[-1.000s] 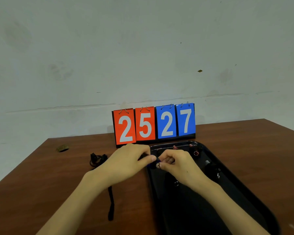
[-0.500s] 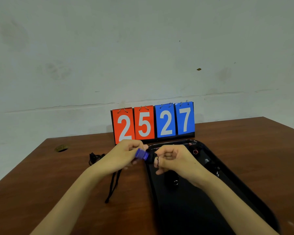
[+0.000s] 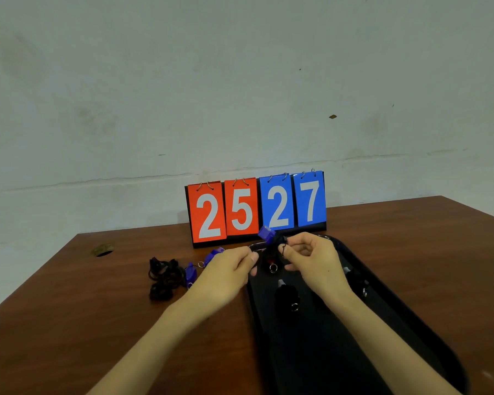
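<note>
We're mid-assembly, joining the black cord (image 3: 277,246) to the blue whistle (image 3: 266,233). We're holding both in the air over the far end of the tray (image 3: 428,317), near the table's (image 3: 97,323) far edge, in front of the scoreboard (image 3: 255,208).

- **Hands:** The right hand (image 3: 314,260) is pinching the cord between thumb and forefinger. The left hand (image 3: 226,272) is curling in and pinching the other side.
- **Ring:** A split ring (image 3: 273,268) is dangling between them.
- **Next move (our guess):** We're expecting to thread the cord through the ring, which needs a fine pinch and a steady whistle.
- **Hard to read:** The cord-to-whistle joint is blurring into the dark tray. The black parts in the tray are barely showing, and its near end is cut off.
</note>
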A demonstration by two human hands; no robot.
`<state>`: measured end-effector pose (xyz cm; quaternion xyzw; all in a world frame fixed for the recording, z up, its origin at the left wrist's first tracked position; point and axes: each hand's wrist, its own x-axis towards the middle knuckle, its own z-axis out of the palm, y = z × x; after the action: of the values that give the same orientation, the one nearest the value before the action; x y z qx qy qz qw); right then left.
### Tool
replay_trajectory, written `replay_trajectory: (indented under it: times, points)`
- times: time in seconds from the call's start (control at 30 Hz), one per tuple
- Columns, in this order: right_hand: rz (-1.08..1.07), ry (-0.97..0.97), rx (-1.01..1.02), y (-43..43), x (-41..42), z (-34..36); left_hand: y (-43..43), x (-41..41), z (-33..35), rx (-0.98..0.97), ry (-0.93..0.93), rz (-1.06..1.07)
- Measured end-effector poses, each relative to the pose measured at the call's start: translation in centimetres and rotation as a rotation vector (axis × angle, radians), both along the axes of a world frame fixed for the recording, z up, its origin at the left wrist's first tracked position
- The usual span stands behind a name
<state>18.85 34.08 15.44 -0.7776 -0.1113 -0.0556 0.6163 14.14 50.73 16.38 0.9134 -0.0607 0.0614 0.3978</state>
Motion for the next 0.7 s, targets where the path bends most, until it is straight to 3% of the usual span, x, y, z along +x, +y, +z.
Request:
replay_trajectory:
  times: [0.13, 0.37, 0.53, 0.7]
  points:
    - [-0.053, -0.178, -0.269, 0.3, -0.5, -0.7, -0.2, -0.5, 0.6, 0.215, -0.086, -0.014]
    - [0.214, -0.294, -0.493, 0.8, -1.3, -0.8, 0.7, -1.1, 2.5, 0.341, -0.109, -0.099]
    - [0.488, -0.265, -0.472, 1.2, -2.3, -0.3, 1.8, -1.0, 2.9, 0.255, -0.036, -0.251]
    - [0.605, -0.137, -0.321, 1.1, -2.7, 0.6, 3.0, -0.5, 2.8, -0.062, 0.034, -0.291]
